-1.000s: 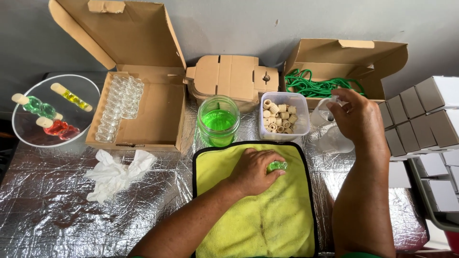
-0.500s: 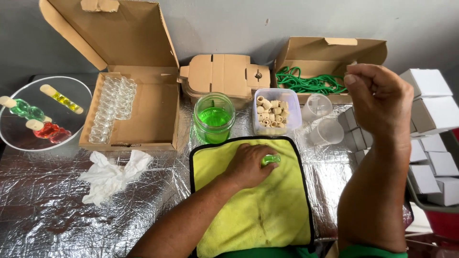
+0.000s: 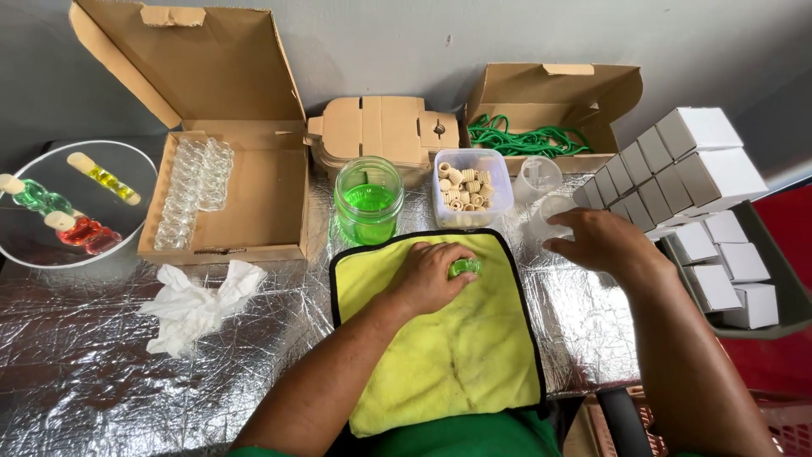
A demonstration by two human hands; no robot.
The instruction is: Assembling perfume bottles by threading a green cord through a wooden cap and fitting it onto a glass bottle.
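since half a second ago the right hand (image 3: 602, 241) has dropped from chest height back down to the foil-covered table (image 3: 110, 381), and it now hovers, fingers loosely curled and gripping nothing, right at a clear plastic cup (image 3: 550, 216) beside the yellow cloth (image 3: 444, 338); whether it touches the cup cannot be told. the left hand (image 3: 427, 275) has stayed on the cloth, closed around a small green bottle (image 3: 465, 267). the bottle sits under the fingertips at the upper middle of the cloth, only its green end peeking out on the side toward the right hand; its long axis seems to run roughly left to right, though most of it is hidden.

just behind the cloth stand a glass jar of green liquid (image 3: 369, 203) and a clear tub of cork stoppers (image 3: 471, 188). farther back are a flat stack of folded brown cartons (image 3: 381, 131), an open brown box with green cord (image 3: 541, 110), and a larger open brown box holding rows of empty clear bottles (image 3: 190, 195). small white boxes (image 3: 685, 161) are stacked at the right. a round clear plate (image 3: 127, 161) with coloured filled bottles lies far left, crumpled white tissue (image 3: 199, 305) near it.
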